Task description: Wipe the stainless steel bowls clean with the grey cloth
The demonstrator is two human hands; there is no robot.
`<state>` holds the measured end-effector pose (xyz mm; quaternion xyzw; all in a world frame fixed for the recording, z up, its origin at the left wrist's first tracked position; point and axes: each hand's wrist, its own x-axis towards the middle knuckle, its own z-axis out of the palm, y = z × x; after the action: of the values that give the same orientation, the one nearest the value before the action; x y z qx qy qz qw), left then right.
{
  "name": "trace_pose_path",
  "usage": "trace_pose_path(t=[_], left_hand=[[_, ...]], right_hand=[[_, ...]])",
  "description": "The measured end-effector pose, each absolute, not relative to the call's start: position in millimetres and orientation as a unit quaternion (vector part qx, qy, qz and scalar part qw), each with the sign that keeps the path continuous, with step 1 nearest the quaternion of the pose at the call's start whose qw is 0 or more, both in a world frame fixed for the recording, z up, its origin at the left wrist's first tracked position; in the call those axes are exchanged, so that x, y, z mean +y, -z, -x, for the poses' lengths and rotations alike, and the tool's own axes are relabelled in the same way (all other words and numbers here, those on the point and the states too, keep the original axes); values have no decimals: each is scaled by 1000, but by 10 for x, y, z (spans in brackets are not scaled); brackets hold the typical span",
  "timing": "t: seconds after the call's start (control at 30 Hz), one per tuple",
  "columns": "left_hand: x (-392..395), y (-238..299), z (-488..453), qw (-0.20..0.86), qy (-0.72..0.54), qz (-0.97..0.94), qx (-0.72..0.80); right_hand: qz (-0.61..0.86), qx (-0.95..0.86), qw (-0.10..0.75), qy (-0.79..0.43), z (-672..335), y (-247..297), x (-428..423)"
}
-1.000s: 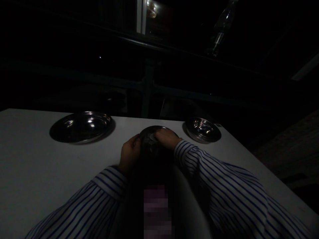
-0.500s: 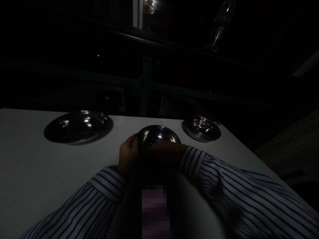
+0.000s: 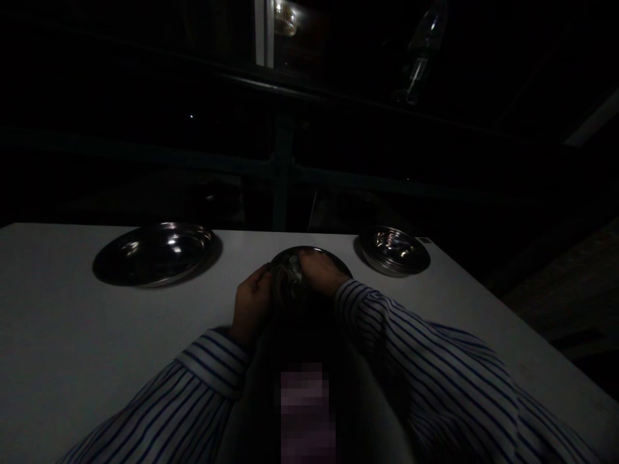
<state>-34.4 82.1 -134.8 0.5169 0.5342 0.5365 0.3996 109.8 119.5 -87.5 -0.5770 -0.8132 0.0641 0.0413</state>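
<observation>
Left hand (image 3: 252,298) pinches rim of bowl (image 3: 286,293), right hand (image 3: 320,269) inside it, fingers curled, cannot tell on what; bowl between hands, work looks midway, remainder unclear; farther off, big dish (image 3: 155,254) left, bowl stack (image 3: 394,251) right, both untouched

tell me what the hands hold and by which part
The left hand grips a metal bowl by its left rim. The right hand, over the bowl, seems to hold a crumpled pale thing; too dark to tell where.
</observation>
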Motion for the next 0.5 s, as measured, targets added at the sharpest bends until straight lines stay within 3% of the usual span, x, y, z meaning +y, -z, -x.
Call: trace_pose_path(t=[0.17,0.33,0.5], left_hand=[[816,1331,348,377,-551,-511,541],[840,1352,338,365,-570,-487,551],[838,1330,349,398,-564,-498,525]], right_hand=[[507,-848,82,-129,-882,885,1058],[423,-878,62,-215,-908,853,891],[468,-850,124,-208,-872,910,927]])
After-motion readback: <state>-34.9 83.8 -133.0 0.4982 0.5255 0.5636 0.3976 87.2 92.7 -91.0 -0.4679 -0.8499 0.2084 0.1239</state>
